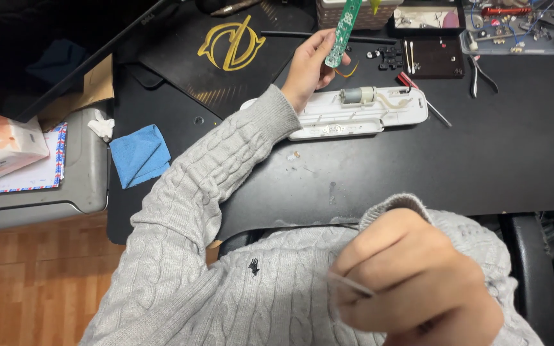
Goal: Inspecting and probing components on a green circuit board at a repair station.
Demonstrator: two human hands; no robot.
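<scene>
Nearest the camera, at about five o'clock in the view, the right hand [411,275] is seen raised close to the chest, its fingers clenched around a thin, pale sliver [352,284] that cannot be identified through the blur. A grey cable-knit sweater [226,282] is worn, its sleeves covering both arms.

At twelve o'clock, the left hand [309,67] is stretched out over the black desk [450,166]. A narrow green circuit board [343,32] is grasped between its thumb and fingertips and is held nearly upright, above the desk surface.

Just at three o'clock of the left wrist, an opened white plastic casing [347,118] is laid flat, with a small cylindrical motor [357,95] seated inside it. A blue cloth [139,154] is spread at nine o'clock near the desk edge. Pliers [480,72] and a clear parts tray [520,32] are placed at one to two o'clock.
</scene>
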